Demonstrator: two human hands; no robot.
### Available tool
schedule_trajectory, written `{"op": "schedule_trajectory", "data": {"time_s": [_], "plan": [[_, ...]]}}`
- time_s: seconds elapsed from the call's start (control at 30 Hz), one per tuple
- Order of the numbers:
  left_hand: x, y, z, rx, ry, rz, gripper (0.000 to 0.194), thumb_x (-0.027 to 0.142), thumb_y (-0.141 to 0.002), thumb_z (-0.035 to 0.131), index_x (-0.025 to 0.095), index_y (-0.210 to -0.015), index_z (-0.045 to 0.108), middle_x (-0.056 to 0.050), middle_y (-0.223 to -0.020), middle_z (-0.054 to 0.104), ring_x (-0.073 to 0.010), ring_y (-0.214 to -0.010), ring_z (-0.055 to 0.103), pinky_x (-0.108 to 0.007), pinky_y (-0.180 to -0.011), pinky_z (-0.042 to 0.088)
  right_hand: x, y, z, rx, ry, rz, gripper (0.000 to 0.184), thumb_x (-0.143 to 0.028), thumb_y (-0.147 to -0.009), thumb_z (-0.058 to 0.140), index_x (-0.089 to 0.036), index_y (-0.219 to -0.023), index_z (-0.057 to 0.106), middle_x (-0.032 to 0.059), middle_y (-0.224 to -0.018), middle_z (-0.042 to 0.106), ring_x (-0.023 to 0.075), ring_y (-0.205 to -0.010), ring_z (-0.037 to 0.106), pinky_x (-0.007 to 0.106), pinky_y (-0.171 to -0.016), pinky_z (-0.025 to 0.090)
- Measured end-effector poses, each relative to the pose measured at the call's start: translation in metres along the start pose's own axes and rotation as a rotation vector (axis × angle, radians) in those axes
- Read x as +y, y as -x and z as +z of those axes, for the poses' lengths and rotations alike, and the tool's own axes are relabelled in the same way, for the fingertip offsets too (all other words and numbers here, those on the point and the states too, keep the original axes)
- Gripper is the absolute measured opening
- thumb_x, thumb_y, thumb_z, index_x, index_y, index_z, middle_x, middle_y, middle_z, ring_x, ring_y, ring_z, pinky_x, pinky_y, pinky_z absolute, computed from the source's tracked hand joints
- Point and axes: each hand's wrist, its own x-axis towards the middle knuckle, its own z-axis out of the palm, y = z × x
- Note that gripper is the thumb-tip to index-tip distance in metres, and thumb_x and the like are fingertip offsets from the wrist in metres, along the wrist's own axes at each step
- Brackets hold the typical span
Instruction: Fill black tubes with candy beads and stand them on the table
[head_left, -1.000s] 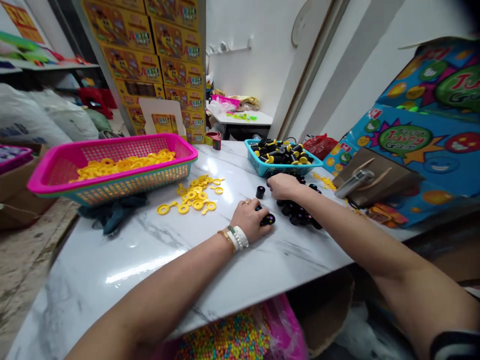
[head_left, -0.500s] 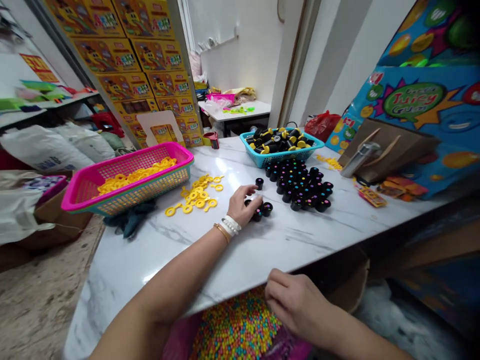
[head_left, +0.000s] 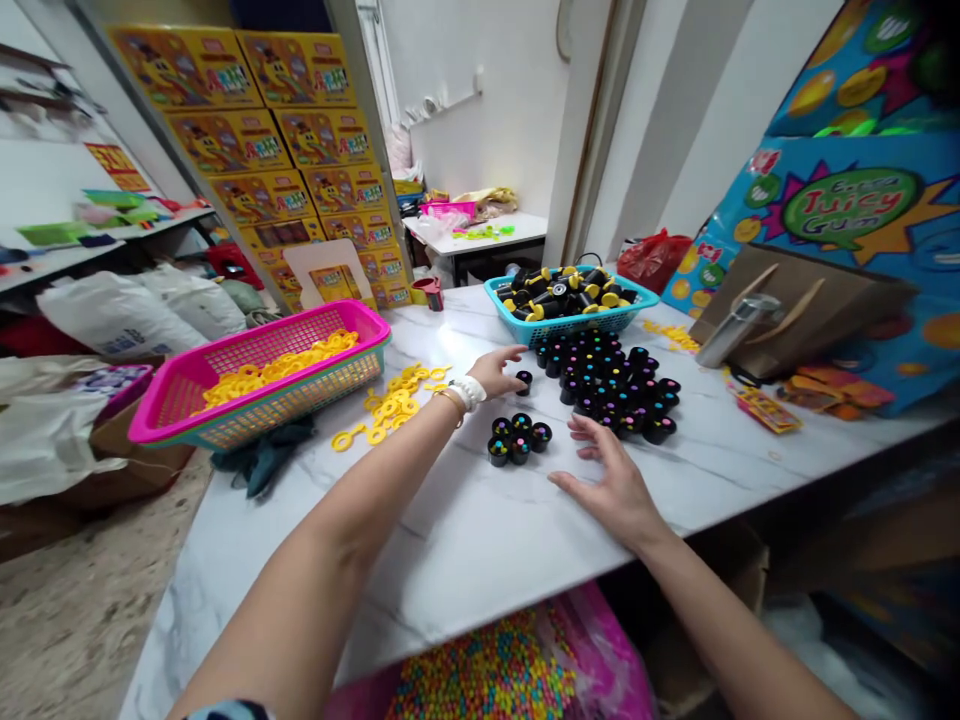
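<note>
My left hand point(head_left: 496, 374), with a white bracelet on the wrist, reaches over the table to a lone small black cup point(head_left: 524, 383). Its thumb and fingers are apart at the cup's left side; whether they touch it I cannot tell. Nearer to me stands a small cluster of black cups point(head_left: 520, 450) with coloured balls inside. Fingers spread and holding nothing, my right hand point(head_left: 611, 485) hovers right of that cluster. Beyond it is a larger group of black cups point(head_left: 611, 385), also with coloured balls in them.
Yellow ring-shaped pieces point(head_left: 390, 405) lie left of the cups, beside a pink basket point(head_left: 169, 400) of more. A blue basket point(head_left: 540, 330) of black-and-yellow pieces stands behind. Coloured balls point(head_left: 480, 670) fill a pink bag below the table edge. A metal flask point(head_left: 739, 330) leans at right.
My left hand has moved from the small cluster up to the lone cup, uncovering the cluster. My right hand has risen from the table edge above the balls and opened beside the cups.
</note>
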Motion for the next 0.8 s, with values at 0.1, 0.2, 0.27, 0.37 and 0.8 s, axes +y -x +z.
{"op": "schedule_trajectory", "data": {"time_s": [0.1,0.2,0.27,0.37,0.8], "plan": [[-0.001,-0.007,0.009,-0.04,-0.106,0.047,0.042,0.014,-0.058,0.081,0.022,-0.099,0.076,-0.002,-0.093,0.074,-0.021,-0.087,0.067,-0.035,-0.088,0.054,0.001,0.003,-0.002,0.004,0.016,0.01,0.067,-0.039,-0.079,0.073,-0.023,-0.138,0.047,0.0136,-0.129,0.061,0.029,-0.114,0.062,0.047,-0.092,0.056],[-0.007,0.005,0.004,0.037,-0.205,0.087,0.035,0.013,-0.068,0.073,0.018,-0.103,0.074,-0.005,-0.097,0.072,-0.0192,-0.084,0.066,-0.035,-0.087,0.054,0.0,0.004,-0.004,-0.008,0.03,-0.001,0.064,-0.036,-0.081,0.071,-0.024,-0.139,0.046,0.0126,-0.129,0.061,0.0284,-0.116,0.061,0.047,-0.093,0.055],[-0.012,0.021,-0.004,0.103,-0.27,0.113,0.037,0.012,-0.072,0.069,0.018,-0.109,0.071,-0.007,-0.107,0.07,-0.0191,-0.09,0.065,-0.035,-0.089,0.053,-0.001,0.005,-0.004,-0.023,0.043,-0.003,0.063,-0.035,-0.082,0.069,-0.025,-0.139,0.046,0.0121,-0.129,0.061,0.0285,-0.115,0.061,0.048,-0.094,0.055],[-0.018,0.048,-0.019,0.157,-0.355,0.119,0.035,0.013,-0.075,0.067,0.021,-0.109,0.07,-0.006,-0.109,0.068,-0.019,-0.094,0.064,-0.034,-0.088,0.053,-0.002,0.006,-0.003,-0.037,0.055,-0.002,0.059,-0.035,-0.083,0.068,-0.027,-0.137,0.048,0.011,-0.128,0.062,0.029,-0.114,0.062,0.05,-0.095,0.055],[0.006,0.144,-0.025,0.378,-0.358,-0.129,0.076,0.053,-0.077,0.07,0.018,-0.141,0.047,-0.004,-0.094,0.06,-0.0174,-0.068,0.06,-0.034,-0.069,0.053,-0.002,0.004,-0.001,-0.04,0.152,0.149,0.053,-0.032,-0.079,0.064,-0.021,-0.13,0.053,0.0043,-0.095,0.066,0.0187,-0.071,0.06,0.037,-0.074,0.053]]}}
